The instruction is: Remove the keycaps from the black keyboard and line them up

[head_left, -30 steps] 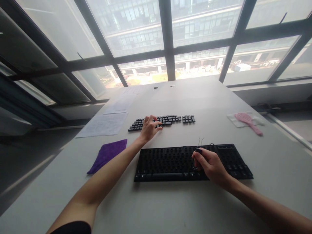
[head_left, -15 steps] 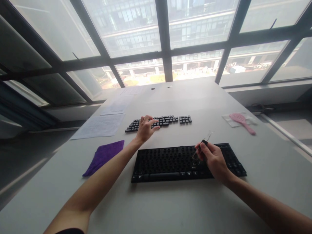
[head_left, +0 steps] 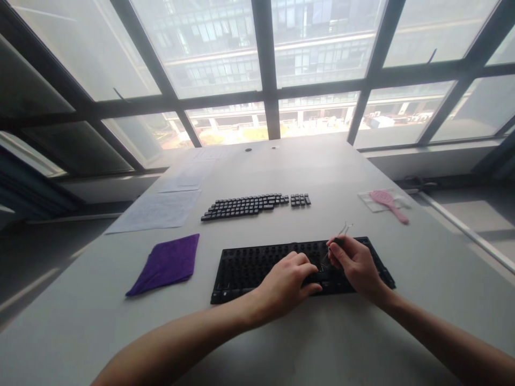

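Observation:
A black keyboard (head_left: pixel 251 266) with most of its keycaps off lies in front of me; a few caps stay along its lower edge. My left hand (head_left: pixel 292 281) is over its middle, fingers bent and thumb apart, with nothing visible in it. Whether it touches the keyboard I cannot tell. In my right hand (head_left: pixel 354 265), over the right part of the keyboard, is a wire keycap puller (head_left: pixel 345 229) with a dark handle. One pair of its wires points up; the other points down at the keys. Loose black keycaps (head_left: pixel 241 206) stand in rows beyond the keyboard.
A folded purple cloth (head_left: pixel 167 264) lies left of the keyboard, with white paper sheets (head_left: pixel 155 210) behind it. At the right, a pink hairbrush (head_left: pixel 384 199) rests on a clear bag. Large windows rise past the far edge of the white table (head_left: pixel 249 354).
My left hand has come back from the loose keycaps to the keyboard, near my right hand. The right hand stays over the keyboard with the puller. The view has shifted slightly.

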The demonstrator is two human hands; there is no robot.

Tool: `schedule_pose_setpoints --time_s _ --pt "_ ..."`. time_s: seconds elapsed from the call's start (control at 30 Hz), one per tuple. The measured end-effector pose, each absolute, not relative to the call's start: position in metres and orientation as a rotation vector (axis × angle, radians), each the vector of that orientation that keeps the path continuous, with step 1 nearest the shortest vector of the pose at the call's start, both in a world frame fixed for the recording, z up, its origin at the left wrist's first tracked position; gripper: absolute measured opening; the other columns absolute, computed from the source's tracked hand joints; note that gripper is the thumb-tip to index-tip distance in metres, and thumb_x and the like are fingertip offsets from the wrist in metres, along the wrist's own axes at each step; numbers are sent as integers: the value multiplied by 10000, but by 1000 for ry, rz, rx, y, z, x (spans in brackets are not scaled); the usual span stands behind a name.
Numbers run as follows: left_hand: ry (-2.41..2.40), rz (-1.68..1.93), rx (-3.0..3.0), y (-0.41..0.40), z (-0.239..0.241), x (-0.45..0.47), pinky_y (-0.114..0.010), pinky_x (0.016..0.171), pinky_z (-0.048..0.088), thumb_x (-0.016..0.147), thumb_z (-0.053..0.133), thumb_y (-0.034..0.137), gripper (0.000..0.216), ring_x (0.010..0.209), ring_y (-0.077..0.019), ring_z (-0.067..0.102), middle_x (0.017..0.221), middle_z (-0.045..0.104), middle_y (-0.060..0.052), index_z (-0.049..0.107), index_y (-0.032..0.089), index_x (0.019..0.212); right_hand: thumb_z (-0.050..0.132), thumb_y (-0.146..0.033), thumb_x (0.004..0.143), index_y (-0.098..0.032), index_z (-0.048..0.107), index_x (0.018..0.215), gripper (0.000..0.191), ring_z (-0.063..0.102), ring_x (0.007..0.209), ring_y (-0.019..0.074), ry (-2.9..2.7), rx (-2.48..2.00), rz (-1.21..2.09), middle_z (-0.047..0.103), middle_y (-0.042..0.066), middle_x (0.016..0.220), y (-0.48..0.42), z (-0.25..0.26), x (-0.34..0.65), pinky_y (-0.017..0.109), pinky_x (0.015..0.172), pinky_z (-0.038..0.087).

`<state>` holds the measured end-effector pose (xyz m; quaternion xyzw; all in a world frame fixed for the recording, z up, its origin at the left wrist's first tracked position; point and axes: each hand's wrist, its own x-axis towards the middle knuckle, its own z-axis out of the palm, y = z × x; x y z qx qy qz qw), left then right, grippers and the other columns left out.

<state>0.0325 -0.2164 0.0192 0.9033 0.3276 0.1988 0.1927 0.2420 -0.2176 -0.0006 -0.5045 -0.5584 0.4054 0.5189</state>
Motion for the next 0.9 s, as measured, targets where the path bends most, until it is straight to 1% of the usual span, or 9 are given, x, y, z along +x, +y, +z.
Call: schedule_pose_setpoints --time_s 0.13,0.33,0.43,0.5,0.7,0.9 --pt "938 552 2537 -215 9 45 -333 804 533 825 754 327 228 902 -203 584 942 637 -47 704 220 1020 614 -480 915 -185 616 885 296 549 555 152 -1283 -1220 981 610 9 665 -219 -6 246 269 523 461" --pt "974 559 2415 -206 2 51 -329 800 527 744 827 307 243 876 -197 617 908 675 -18 752 241 965 616 -456 922 -177 618 897 280 550 569 149 -1274 -1197 1022 612 14 679 -218 -8 246 266 527 452" --pt "996 572 2402 -204 -1 53 -323 779 527 746 825 309 208 867 -195 628 896 683 -10 759 256 937 614 -448 927 -178 614 893 272 545 563 143 -1279 -1207 1024 609 11 681 -219 -6 245 265 527 449" --pt "1014 575 2436 -206 -3 54 -327 782 529 779 797 301 174 876 -201 617 905 680 -17 748 245 936 614 -447 927 -178 613 895 271 543 558 142 -1285 -1213 1019 607 8 681 -219 -5 245 266 530 452" --pt "991 500 2661 -217 -3 58 -349 808 525 869 689 212 133 891 -220 560 938 624 -71 648 136 970 609 -462 925 -174 621 909 289 548 552 144 -1300 -1218 997 612 11 681 -219 -9 245 270 530 457" --pt "961 418 2782 -222 0 58 -349 834 501 963 537 208 100 913 -224 528 947 584 -82 592 125 977 616 -461 921 -181 622 911 280 536 544 138 -1271 -1211 1022 609 6 677 -218 -11 247 265 517 443"
